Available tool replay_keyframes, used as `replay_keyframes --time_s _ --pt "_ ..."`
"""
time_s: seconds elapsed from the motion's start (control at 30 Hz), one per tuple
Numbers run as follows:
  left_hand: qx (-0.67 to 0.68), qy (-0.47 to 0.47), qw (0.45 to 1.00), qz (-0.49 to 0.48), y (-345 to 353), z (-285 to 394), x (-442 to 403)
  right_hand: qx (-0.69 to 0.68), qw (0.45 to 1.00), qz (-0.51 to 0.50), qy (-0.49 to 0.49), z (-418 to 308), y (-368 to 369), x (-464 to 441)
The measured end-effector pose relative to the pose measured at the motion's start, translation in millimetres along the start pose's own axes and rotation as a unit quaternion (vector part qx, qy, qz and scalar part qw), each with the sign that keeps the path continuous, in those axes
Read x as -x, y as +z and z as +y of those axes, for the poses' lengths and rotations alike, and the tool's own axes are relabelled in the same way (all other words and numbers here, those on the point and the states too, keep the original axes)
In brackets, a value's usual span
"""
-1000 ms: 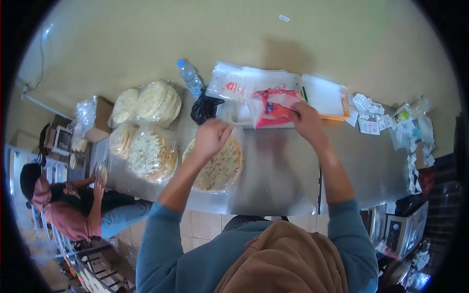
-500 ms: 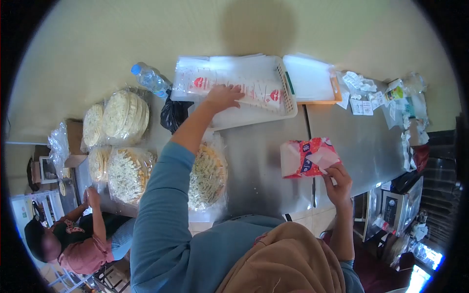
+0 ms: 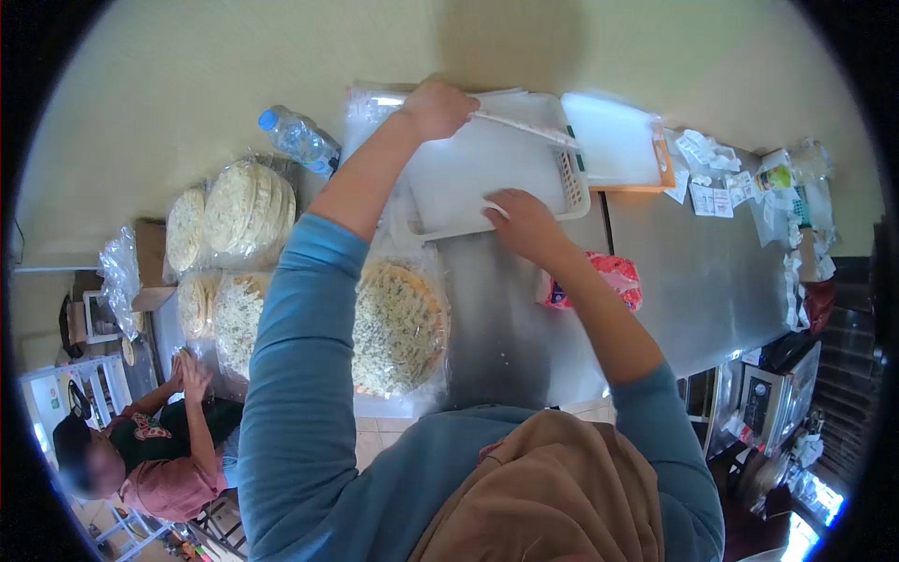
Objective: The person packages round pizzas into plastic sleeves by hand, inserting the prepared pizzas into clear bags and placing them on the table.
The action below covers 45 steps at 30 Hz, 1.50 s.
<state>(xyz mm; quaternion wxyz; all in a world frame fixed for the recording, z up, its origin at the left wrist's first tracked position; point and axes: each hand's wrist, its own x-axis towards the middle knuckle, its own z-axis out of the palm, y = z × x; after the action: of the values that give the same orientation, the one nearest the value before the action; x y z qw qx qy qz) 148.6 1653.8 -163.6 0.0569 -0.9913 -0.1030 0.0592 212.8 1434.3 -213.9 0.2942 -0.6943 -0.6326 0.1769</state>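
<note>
My left hand (image 3: 438,110) is closed on the edge of the printed plastic bags (image 3: 526,128), which are lifted and seen nearly edge-on above the white plastic basket (image 3: 412,231). At the basket's front rim is my right hand (image 3: 526,228), its fingers pinched on a small piece of white tissue (image 3: 496,210). More pale, flat plastic (image 3: 487,178) lies inside the basket. Partly behind my right forearm, a pink and red tissue pack (image 3: 613,278) rests on the metal table.
Bagged flatbreads (image 3: 248,211) and bagged rounds with a crumbly white topping (image 3: 398,328) lie at left. A water bottle (image 3: 298,140) stands behind them. An orange-edged tray (image 3: 613,140) and paper slips (image 3: 712,199) are at right. A co-worker (image 3: 169,459) sits at far left.
My right hand has left the tissue pack and come to the basket's front rim with the tissue. My left hand has moved back, lifting the printed bags from flat to edge-on.
</note>
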Motion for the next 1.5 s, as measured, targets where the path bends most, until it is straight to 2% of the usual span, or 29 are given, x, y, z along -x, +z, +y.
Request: replay_keyframes --time_s 0.03,0.07,0.13,0.17,0.23,0.37,0.4,0.43,0.47,0.5,0.53,0.57,0.6,0.63,0.67,0.73,0.87,0.93,0.97,1.03,1.07,1.1,1.13,1.2,1.23,1.3,1.4,1.47,1.5 --pt "-0.019 0.022 0.999 0.041 -3 -7 -6 0.036 0.999 -0.019 0.017 8 20 -22" --pt "-0.021 0.02 0.999 0.042 -9 -9 -6 0.037 0.999 -0.017 0.014 16 39 -38" --pt "-0.019 -0.016 0.999 0.034 -28 -9 -3 0.239 0.945 -0.172 0.143 21 64 -62" --pt "-0.022 -0.015 0.999 0.035 -36 -11 1 0.239 0.946 -0.168 0.143 20 70 -67" --pt "0.018 -0.017 0.993 0.119 -46 -22 14 0.231 0.922 -0.222 0.217 6 69 -69" --pt "0.03 -0.024 0.989 0.144 -67 -26 37 0.123 0.953 -0.193 0.196 9 36 -61" --pt "0.026 -0.037 0.987 0.154 -74 -19 46 -0.057 0.972 -0.112 0.198 16 28 -55" --pt "0.021 -0.05 0.985 0.166 -79 -15 50 -0.234 0.953 -0.025 0.192 15 16 -50" --pt "0.021 -0.048 0.984 0.168 -80 -12 52 -0.232 0.953 -0.023 0.193 15 3 -43" --pt "0.016 -0.025 0.98 0.198 -80 -9 54 -0.434 0.873 0.016 0.222 4 -19 -35" --pt "0.012 -0.002 0.974 0.227 -78 -5 57 -0.615 0.749 0.055 0.241 0 -30 -27" --pt "0.012 -0.002 0.974 0.228 -77 -3 58 -0.614 0.749 0.055 0.241 7 -34 -24" --pt "0.02 0.016 0.969 0.248 -75 0 58 -0.471 0.836 0.163 0.23 17 -40 -24" --pt "0.027 0.033 0.963 0.268 -74 3 59 -0.308 0.89 0.265 0.209 26 -44 -26" --pt "0.026 0.033 0.962 0.271 -74 7 60 -0.306 0.89 0.266 0.206 34 -48 -30" --pt "0.048 -0.005 0.978 0.201 -74 14 63 -0.158 0.928 0.319 0.109 51 -53 -41" --pt "0.069 -0.006 0.974 0.215 -63 16 66 -0.256 0.907 0.33 0.051 93 -47 -71" --pt "0.141 -0.024 0.954 0.264 -63 13 68 -0.319 0.91 0.221 0.148 114 -39 -85" --pt "0.134 -0.02 0.955 0.263 -64 11 68 -0.323 0.907 0.227 0.146 119 -32 -90" --pt "0.175 -0.053 0.946 0.269 -69 10 69 -0.148 0.939 0.304 0.056 103 -32 -101" --pt "0.171 -0.048 0.946 0.27 -71 10 70 -0.267 0.925 0.251 0.099 98 -35 -102" --pt "0.159 -0.07 0.948 0.267 -73 12 71 -0.267 0.924 0.256 0.099 102 -29 -105" --pt "0.147 -0.092 0.949 0.265 -74 14 71 -0.231 0.952 0.161 0.123 108 -22 -108" --pt "0.145 -0.106 0.946 0.271 -70 8 72 -0.188 0.967 0.075 0.156 121 -22 -101" --pt "0.139 -0.132 0.942 0.276 -71 4 74 -0.164 0.96 0.045 0.222 116 -21 -92" --pt "0.108 -0.125 0.946 0.28 -77 0 76 -0.137 0.947 0.024 0.288 110 -23 -83" --pt "0.073 -0.101 0.941 0.314 -100 14 55 -0.218 0.92 0.048 0.324 108 -14 -66" --pt "0.06 -0.043 0.927 0.367 -104 32 30 -0.49 0.809 0.095 0.31 75 -25 -44" --pt "0.051 -0.004 0.92 0.39 -104 42 9 -0.546 0.77 0.124 0.305 59 -30 -35"
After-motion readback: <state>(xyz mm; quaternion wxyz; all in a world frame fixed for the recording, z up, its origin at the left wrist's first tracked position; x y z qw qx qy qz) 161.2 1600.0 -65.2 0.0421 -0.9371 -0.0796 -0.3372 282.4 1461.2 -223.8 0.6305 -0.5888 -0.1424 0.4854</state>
